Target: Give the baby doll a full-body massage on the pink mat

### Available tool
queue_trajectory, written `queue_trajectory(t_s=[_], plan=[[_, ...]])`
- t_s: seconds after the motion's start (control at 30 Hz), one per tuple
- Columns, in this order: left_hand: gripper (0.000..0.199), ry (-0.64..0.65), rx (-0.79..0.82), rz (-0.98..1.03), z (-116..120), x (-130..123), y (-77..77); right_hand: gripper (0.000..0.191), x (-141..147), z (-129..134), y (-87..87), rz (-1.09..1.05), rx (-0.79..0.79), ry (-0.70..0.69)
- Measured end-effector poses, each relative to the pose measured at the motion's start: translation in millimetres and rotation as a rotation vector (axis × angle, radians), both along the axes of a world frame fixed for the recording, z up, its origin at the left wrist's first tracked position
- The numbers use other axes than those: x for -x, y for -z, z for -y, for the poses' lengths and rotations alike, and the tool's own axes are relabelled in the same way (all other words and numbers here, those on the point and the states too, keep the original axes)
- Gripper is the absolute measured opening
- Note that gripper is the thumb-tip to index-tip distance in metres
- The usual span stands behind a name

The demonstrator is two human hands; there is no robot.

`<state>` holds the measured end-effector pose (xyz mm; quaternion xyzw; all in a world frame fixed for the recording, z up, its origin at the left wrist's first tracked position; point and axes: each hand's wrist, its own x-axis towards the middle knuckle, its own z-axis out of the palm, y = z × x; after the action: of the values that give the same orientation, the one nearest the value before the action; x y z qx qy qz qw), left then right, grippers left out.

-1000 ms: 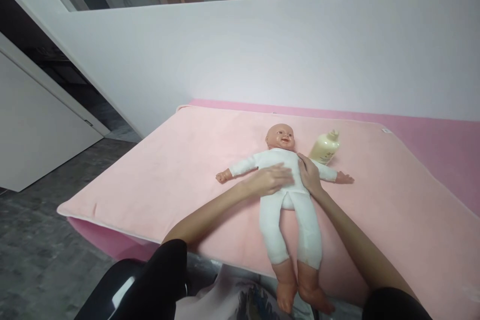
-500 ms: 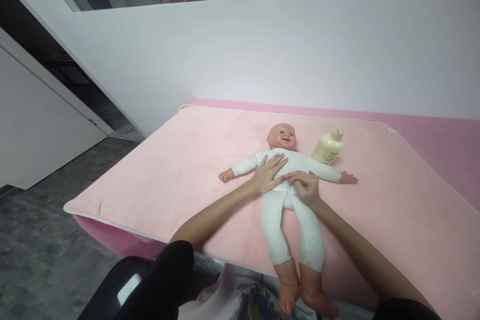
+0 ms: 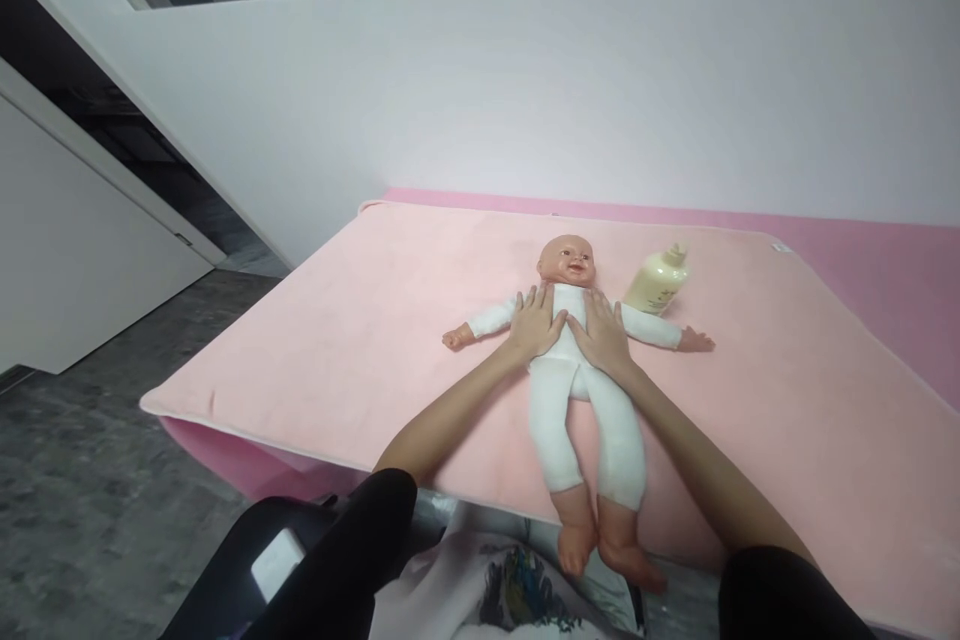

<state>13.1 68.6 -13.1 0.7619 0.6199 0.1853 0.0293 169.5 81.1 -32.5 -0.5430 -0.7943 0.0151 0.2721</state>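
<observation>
A baby doll (image 3: pixel 568 350) with a white cloth body lies face up, its bare feet reaching past the near edge of the pink blanket. On one side of its chest my left hand (image 3: pixel 535 325) rests flat, fingers stretched toward the shoulder. My right hand (image 3: pixel 604 332) lies the same way on the other side, palm down. Both thumbs point inward and nearly meet over the middle of the chest. Just beyond the doll's outstretched arm, at the right, a pale yellow pump bottle (image 3: pixel 658 282) is tilted on the blanket.
The peach-pink blanket (image 3: pixel 337 340) covers a table with a darker pink surface (image 3: pixel 885 270). Behind it rises a white partition (image 3: pixel 525 100). At lower left, a white phone-like object (image 3: pixel 277 563) lies on a dark seat (image 3: pixel 225 580). A white door panel (image 3: pixel 82 230) stands at left.
My right hand has gone from bent fingers at the doll's belly to lying flat on its chest. My left hand has turned and shifted to the chest's left side, fingers now pointing up.
</observation>
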Motion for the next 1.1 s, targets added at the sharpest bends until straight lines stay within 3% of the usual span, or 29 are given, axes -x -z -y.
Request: queue_trajectory(t_s=[0.07,0.17,0.33,0.57,0.77,0.9,1.0,1.1], plan=[[0.069,-0.061,0.000,-0.017,-1.2,7.1,1.4,0.067,-5.6,-6.3,-2.1,-0.038,0.036,0.064],[0.063,-0.124,-0.045,-0.065,-0.9,24.9,3.9,0.056,-18.4,-12.8,-6.8,-0.068,0.043,0.081],[0.050,-0.205,-0.068,-0.185,5.7,54.3,3.5,0.042,-45.2,-14.0,-4.5,0.033,-0.070,0.168],[0.035,-0.168,-0.016,-0.254,16.3,68.3,-0.3,0.041,-68.1,-8.8,7.8,0.271,-0.280,0.260],[0.051,-0.306,0.025,-0.294,28.4,83.6,-0.5,0.049,-94.8,-5.1,3.9,0.241,-0.130,0.449],[0.059,-0.305,0.056,-0.302,38.5,116.1,-1.8,0.050,-122.8,-2.9,2.5,0.100,-0.007,0.529],[0.054,-0.320,0.063,-0.303,38.1,140.9,-1.1,0.050,-134.2,-2.6,3.7,0.049,0.009,0.516],[0.051,-0.360,0.025,-0.268,32.6,159.5,3.4,0.047,-139.5,-3.3,6.2,-0.018,-0.001,0.607]])
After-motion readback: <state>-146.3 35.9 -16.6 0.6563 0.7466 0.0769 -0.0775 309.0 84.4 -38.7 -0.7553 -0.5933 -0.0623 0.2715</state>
